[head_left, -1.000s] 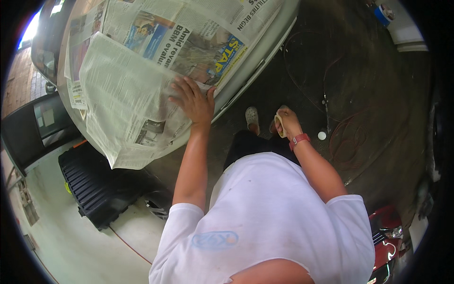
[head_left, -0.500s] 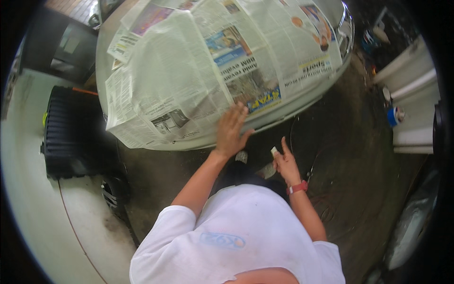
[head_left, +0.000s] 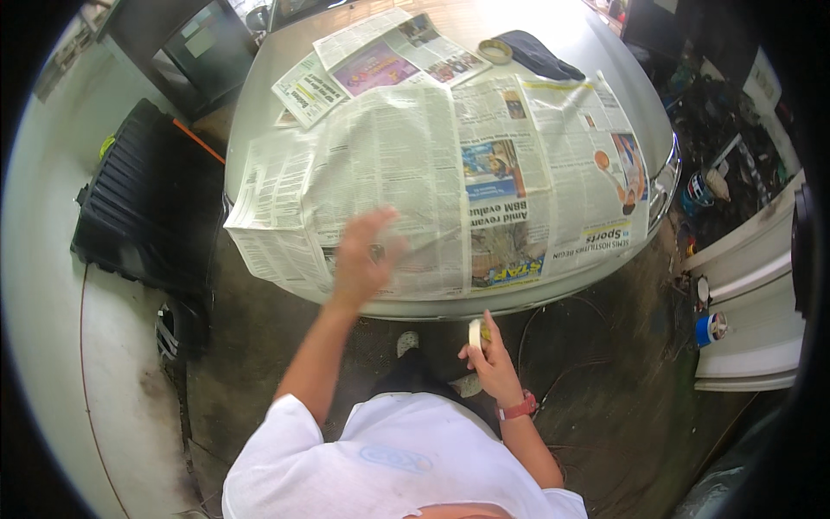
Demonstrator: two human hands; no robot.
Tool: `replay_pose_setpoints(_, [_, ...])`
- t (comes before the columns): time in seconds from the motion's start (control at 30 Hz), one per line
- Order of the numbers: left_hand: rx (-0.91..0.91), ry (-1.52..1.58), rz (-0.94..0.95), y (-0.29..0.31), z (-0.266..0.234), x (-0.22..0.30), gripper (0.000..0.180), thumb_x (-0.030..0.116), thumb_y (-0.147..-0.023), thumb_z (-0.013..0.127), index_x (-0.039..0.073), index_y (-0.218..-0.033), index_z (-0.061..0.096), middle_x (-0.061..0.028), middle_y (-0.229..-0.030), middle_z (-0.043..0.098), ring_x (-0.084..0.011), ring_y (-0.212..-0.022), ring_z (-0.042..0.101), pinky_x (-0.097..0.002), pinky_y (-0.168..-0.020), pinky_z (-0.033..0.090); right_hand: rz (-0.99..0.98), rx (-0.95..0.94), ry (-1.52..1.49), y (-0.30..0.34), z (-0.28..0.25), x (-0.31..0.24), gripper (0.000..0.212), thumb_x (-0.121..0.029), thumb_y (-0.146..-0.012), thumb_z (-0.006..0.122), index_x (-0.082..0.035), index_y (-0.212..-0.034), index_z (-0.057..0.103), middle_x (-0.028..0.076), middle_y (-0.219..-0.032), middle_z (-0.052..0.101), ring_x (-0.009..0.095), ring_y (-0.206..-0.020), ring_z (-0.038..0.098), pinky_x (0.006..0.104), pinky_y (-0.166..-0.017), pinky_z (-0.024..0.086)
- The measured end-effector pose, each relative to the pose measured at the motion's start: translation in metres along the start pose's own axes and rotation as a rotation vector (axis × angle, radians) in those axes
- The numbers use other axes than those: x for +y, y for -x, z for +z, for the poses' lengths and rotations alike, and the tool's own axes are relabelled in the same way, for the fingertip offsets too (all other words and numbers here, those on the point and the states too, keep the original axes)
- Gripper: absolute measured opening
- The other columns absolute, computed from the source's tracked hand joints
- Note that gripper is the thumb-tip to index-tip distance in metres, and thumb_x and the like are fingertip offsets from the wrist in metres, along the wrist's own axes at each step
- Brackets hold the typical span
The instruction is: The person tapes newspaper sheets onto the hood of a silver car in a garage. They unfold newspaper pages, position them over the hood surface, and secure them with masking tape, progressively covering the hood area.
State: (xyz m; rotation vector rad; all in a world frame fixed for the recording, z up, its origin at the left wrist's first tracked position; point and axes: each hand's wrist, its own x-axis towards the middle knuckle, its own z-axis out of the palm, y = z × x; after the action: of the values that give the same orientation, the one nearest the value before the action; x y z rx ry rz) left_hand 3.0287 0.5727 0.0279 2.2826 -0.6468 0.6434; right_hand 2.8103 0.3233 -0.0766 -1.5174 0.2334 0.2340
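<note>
Your right hand (head_left: 496, 365) pinches the masking-tape roll (head_left: 475, 336) just off the front edge of the car hood (head_left: 609, 56), presumably leaving your left hand (head_left: 363, 261), blurred but spread, free over the hood's newspaper (head_left: 398, 164).

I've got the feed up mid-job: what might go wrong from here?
1. The left hand, blurred over the newspaper on the hood, might crease or shift a sheet if it catches one.
2. The tape roll sits in the fingers of the right hand, beyond the hood's front edge; a slip could drop it to the floor.
3. The back sheets overlap at odd angles and might slide if bumped.
</note>
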Motion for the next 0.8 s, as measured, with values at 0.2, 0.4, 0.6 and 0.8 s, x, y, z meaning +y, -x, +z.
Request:
replay_pose_setpoints(0.2, [0.062,-0.301,0.151,-0.192,-0.072,-0.152,0.059,0.025,-0.097,0.084,0.023,-0.154,0.069,-0.0154,-0.159,0.066,-0.0412,-0.145,0.060,-0.0522,-0.125,0.045,0.050,0.165,-0.029,0.008,-0.001,0.013,0.078,-0.008,-0.115,0.059,-0.013,-0.182,0.018,0.007,-0.101,0.074,0.010,-0.076,0.061,0.0265,-0.074,0.054])
replay_pose_setpoints(0.4, [-0.499,-0.360,0.097,-0.301,-0.054,-0.252,0.074,0.044,-0.105,0.078,0.046,-0.171,0.046,-0.0056,-0.188,0.025,-0.0359,-0.170,0.030,-0.0511,-0.139,0.032,0.136,0.470,-0.027,0.004,0.029,0.023,0.076,-0.005,-0.112,0.059,-0.007,-0.179,0.023,0.009,-0.097,0.074,0.011,-0.074,0.062,0.0257,-0.070,0.052])
replay_pose_setpoints(0.6, [-0.759,-0.438,0.152,-0.342,-0.020,-0.293,0.104,0.087,-0.088,0.072,0.050,-0.176,0.032,-0.0003,-0.191,0.014,-0.0376,-0.175,0.009,-0.0765,-0.136,0.014,0.187,0.723,-0.165,-0.014,0.097,0.032,0.072,-0.005,-0.112,0.059,-0.003,-0.177,0.028,0.012,-0.097,0.077,0.013,-0.072,0.065,0.0272,-0.068,0.054])
replay_pose_setpoints(0.8, [-0.705,-0.408,0.090,-0.375,0.003,-0.315,0.108,0.095,-0.083,0.069,0.050,-0.176,0.034,0.0002,-0.190,0.017,-0.0395,-0.174,0.015,-0.0799,-0.134,0.013,0.228,0.763,-0.168,-0.042,0.154,0.024,0.070,-0.006,-0.112,0.059,-0.004,-0.176,0.029,0.012,-0.096,0.077,0.013,-0.072,0.066,0.0281,-0.068,0.055])
